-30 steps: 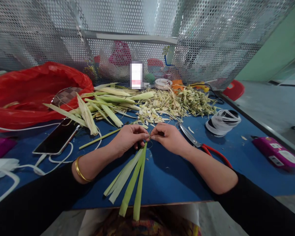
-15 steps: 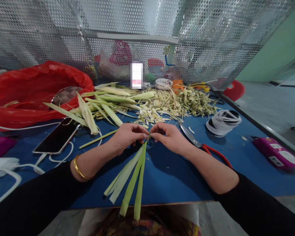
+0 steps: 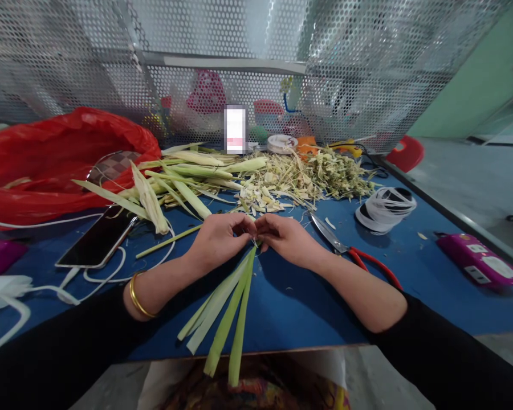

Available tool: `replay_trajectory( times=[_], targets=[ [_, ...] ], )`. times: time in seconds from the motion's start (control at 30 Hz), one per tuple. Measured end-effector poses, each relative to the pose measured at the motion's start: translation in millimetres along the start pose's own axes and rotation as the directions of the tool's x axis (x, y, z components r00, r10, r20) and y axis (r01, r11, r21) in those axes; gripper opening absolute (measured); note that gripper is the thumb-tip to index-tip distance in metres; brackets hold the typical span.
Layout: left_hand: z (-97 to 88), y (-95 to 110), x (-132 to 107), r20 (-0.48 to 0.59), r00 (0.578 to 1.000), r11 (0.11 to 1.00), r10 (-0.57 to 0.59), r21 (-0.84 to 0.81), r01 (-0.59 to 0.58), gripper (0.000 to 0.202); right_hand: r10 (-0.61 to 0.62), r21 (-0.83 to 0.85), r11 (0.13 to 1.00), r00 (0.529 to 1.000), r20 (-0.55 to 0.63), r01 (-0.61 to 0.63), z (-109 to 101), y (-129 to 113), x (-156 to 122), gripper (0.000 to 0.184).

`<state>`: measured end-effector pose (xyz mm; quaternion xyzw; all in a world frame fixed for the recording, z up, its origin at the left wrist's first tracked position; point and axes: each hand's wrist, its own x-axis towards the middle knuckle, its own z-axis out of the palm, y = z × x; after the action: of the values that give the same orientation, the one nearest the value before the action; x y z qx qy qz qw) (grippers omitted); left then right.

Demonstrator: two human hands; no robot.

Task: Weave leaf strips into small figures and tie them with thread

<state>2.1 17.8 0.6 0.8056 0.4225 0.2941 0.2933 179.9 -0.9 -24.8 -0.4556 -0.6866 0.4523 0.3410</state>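
Note:
A small bundle of green leaf strips, like corn husk (image 3: 231, 319), fans out toward the table's front edge, its narrow top end between my two hands. My left hand (image 3: 220, 239) is closed, thumb and fingers pinching a thin pale thread at that tied end. Close against it, my right hand (image 3: 282, 236) is also closed, with its fingertips pinched on the same spot. Fine loose thread ends show just below the fingers; the exact knot is hidden. Scissors with red handles (image 3: 346, 247) lie open beside my right forearm.
Behind the hands lie long husk leaves (image 3: 205, 171) and a heap of dry scraps (image 3: 282, 176). A red plastic bag (image 3: 68, 171), a cabled phone (image 3: 98, 236), a bundle of white cord (image 3: 386, 210) and a purple box (image 3: 481, 259) surround the work. A perforated metal panel (image 3: 239, 34) stands behind.
My right hand has rolled inward, its fingers now curled closer against my left fingertips. The leaf bundle stays nearly in place; the whole view has shifted slightly.

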Motion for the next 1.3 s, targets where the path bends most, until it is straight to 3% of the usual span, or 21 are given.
replay_trajectory(
  times=[0.2, 0.4, 0.57, 0.73, 0.93, 1.13, 1.3],
  targets=[
    [6.5, 0, -4, -0.076, 0.988, 0.966, 0.131, 0.234, -0.110, 0.018, -0.023, -0.076, 0.997, 1.000, -0.019, 0.021, 0, 1, 0, 0.012],
    [10.5, -5, -5, -0.114, 0.955, 0.928, 0.273, 0.292, -0.231, 0.018, -0.027, -0.042, 0.999, 0.999, -0.019, 0.026, -2, 2, 3, 0.015],
    [12.1, -7, -6, -0.120, 0.939, 0.902, 0.323, 0.340, -0.267, 0.015, 0.021, 0.009, 1.000, 0.999, -0.047, -0.021, -2, 3, 4, 0.009],
    [11.3, -6, -6, -0.128, 0.944, 0.914, 0.305, 0.317, -0.253, 0.015, 0.066, -0.024, 0.997, 0.994, -0.091, -0.068, -2, 3, 4, 0.009],
    [7.4, -4, -4, -0.117, 0.956, 0.955, 0.268, 0.163, -0.248, 0.020, 0.062, -0.150, 0.986, 0.994, -0.094, -0.076, -6, -6, 1, 0.010],
    [6.4, -6, -3, -0.112, 0.982, 0.988, 0.152, 0.035, -0.149, 0.020, 0.061, -0.127, 0.989, 0.995, -0.078, -0.071, -8, -7, 0, 0.011],
    [6.3, -8, -2, -0.104, 0.988, 0.994, 0.111, 0.022, -0.110, 0.018, 0.089, -0.110, 0.989, 0.993, -0.074, -0.097, -8, -7, 0, 0.010]
  ],
)
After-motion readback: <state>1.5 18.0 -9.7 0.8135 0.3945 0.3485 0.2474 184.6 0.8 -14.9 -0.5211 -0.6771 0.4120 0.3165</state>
